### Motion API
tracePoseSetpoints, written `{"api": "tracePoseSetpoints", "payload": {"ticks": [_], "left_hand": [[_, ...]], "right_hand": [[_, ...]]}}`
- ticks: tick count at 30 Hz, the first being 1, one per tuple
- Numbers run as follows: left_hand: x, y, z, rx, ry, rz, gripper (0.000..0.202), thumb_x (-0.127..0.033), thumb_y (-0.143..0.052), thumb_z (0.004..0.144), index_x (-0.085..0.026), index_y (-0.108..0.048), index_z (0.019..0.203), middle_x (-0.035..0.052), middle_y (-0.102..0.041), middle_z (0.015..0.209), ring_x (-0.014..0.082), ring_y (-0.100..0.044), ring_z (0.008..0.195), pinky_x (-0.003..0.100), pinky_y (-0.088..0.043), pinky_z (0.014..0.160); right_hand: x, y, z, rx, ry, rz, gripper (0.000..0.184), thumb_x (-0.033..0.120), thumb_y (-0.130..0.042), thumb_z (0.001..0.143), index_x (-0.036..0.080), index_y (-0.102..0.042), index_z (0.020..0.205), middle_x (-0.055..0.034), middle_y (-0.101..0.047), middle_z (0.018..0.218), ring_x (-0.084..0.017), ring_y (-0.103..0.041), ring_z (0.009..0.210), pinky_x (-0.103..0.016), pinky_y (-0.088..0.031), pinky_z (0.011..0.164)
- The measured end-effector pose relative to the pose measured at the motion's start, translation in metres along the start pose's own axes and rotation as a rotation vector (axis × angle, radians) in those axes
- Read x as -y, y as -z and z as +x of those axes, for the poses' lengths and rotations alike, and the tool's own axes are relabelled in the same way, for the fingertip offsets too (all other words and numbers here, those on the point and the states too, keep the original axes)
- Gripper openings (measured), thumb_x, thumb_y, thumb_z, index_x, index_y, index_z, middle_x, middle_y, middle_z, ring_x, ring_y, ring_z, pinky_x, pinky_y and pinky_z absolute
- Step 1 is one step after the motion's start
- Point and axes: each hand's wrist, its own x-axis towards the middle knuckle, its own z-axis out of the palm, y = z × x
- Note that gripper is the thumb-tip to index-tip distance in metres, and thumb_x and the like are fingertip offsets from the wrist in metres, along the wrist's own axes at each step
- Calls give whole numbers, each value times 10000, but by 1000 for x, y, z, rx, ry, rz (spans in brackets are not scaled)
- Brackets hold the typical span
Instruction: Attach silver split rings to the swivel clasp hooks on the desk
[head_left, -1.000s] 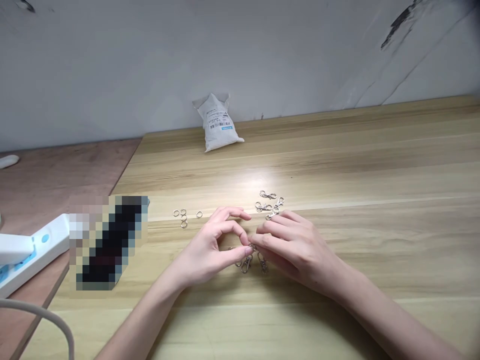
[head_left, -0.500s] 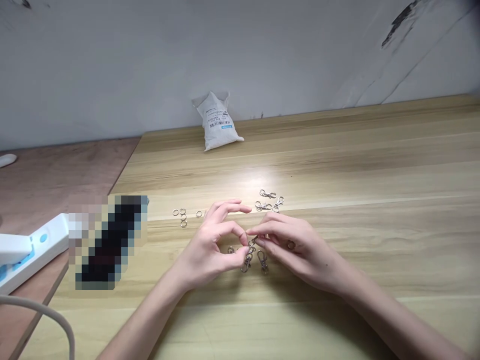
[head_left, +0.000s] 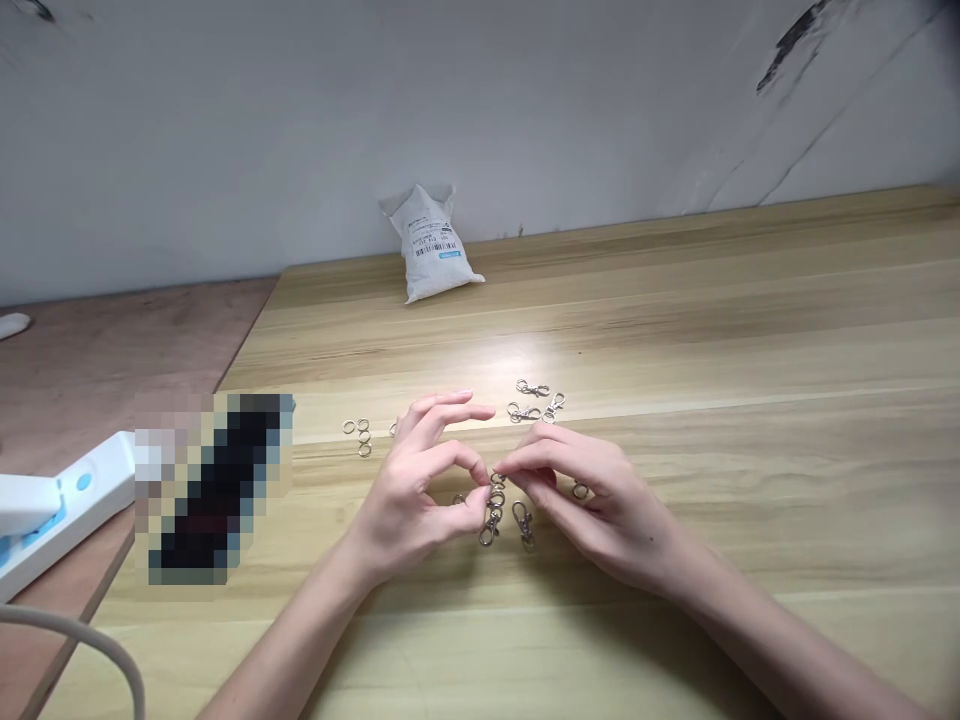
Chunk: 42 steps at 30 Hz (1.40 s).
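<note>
On the pale wood-grain tabletop (head_left: 712, 350): silver clasp (head_left: 490, 528) at the fingertips

Silver clasp small, bright, shiny metal. Narrow oval hook lowermost; rounded loops stacked above it, with a small ring (head_left: 497, 479) at the top. Whole piece runs roughly upright in view. Fine joins too small to make out.

Position: between the two hands, right at the left thumb and index tips. Left hand (head_left: 416, 485) has those two closed in a pinch on the clasp's upper part, by its loops; other fingers spread and raised. Right hand (head_left: 600, 480): fingers bent together, index tip at the small ring, touching or very nearly. Whether finger and thumb grip it, cannot tell.

Loose ring (head_left: 580, 490) shows within the curve of the right hand; held or lying on wood, cannot tell. Second clasp (head_left: 523, 525) on the wood, just beside the first, near the right fingers. Beyond the right hand, three ringed clasps (head_left: 523, 412) in a loose cluster. Beyond the left, plain rings (head_left: 364, 437). White packet (head_left: 435, 250) farther back, near the wall (head_left: 225, 140).
</note>
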Motion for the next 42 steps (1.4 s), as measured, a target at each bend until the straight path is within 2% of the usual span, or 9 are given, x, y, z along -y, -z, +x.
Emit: {"api": "tracePoseSetpoints", "payload": {"ticks": [9, 17, 22, 27, 30, 33, 35, 39, 42], "left_hand": [[-1, 0, -1, -29, -6, -4, 149, -70, -652, 752, -213, -611, 759, 39, -609, 1230, 254, -451, 1297, 490, -343, 1103], [-5, -2, -1, -93, 61, -79, 137, -87, -662, 769, -214, -617, 750, 44, -613, 1206, 259, -451, 1291, 510, -376, 1077], [-8, -5, -2, -95, 125, -165, 140, -79, -659, 761, -209, -616, 737, 48, -610, 1216, 258, -445, 1302, 510, -384, 1076], [-8, -4, -1, -76, 115, -187, 156, -60, -661, 749, -206, -609, 733, 40, -609, 1213, 244, -452, 1299, 477, -385, 1080], [-9, -3, -1, -71, 86, -183, 174, -44, -668, 732, -206, -605, 735, 38, -611, 1207, 248, -452, 1297, 476, -385, 1080], [-10, -2, -1, -60, 59, -180, 172, -49, -672, 731, -211, -616, 748, 39, -607, 1213, 256, -449, 1300, 483, -378, 1085], [-11, -2, -1, -56, 47, -179, 173, -49, -674, 730, -212, -619, 750, 38, -605, 1212, 255, -449, 1299, 474, -379, 1084], [-13, -2, -1, -59, 30, -175, 184, -36, -670, 720, -211, -617, 744, 37, -608, 1202, 250, -457, 1292, 455, -388, 1078], [-12, -1, -1, -35, 34, -192, 182, -35, -667, 715, -208, -612, 731, 41, -605, 1210, 255, -448, 1304, 464, -389, 1083]], "right_hand": [[2, 2, 0, 11, -46, 24, 146, 112, -490, 947, 193, -609, 974, -12, -621, 818, -112, -538, 711, -260, -440, 645], [-6, -7, -1, -14, 110, -209, 186, 158, -472, 962, 151, -646, 1027, -61, -600, 824, -144, -532, 727, -287, -443, 622], [-9, -15, -2, -20, 166, -337, 230, 155, -440, 973, 130, -664, 1017, -52, -597, 759, -143, -493, 687, -284, -408, 606], [-7, -8, 0, 76, 176, -302, 229, 155, -421, 978, 137, -648, 965, -22, -579, 690, -128, -417, 624, -279, -338, 580], [-2, 0, 2, 163, 63, -184, 240, 194, -415, 993, 161, -641, 919, 0, -550, 666, -119, -429, 612, -261, -345, 572], [4, 7, 3, 312, -149, 3, 305, 285, -420, 1008, 176, -608, 795, 28, -493, 629, -100, -409, 577, -233, -350, 538], [7, 10, 2, 387, -265, 104, 328, 345, -430, 1007, 178, -608, 788, 31, -478, 635, -97, -402, 583, -222, -350, 526], [6, 13, 1, 459, -393, 262, 304, 381, -442, 999, 183, -632, 870, 26, -479, 675, -99, -405, 608, -216, -340, 522], [6, 15, 2, 522, -462, 371, 306, 403, -466, 985, 181, -626, 850, 36, -440, 665, -89, -364, 583, -219, -308, 505]]}}
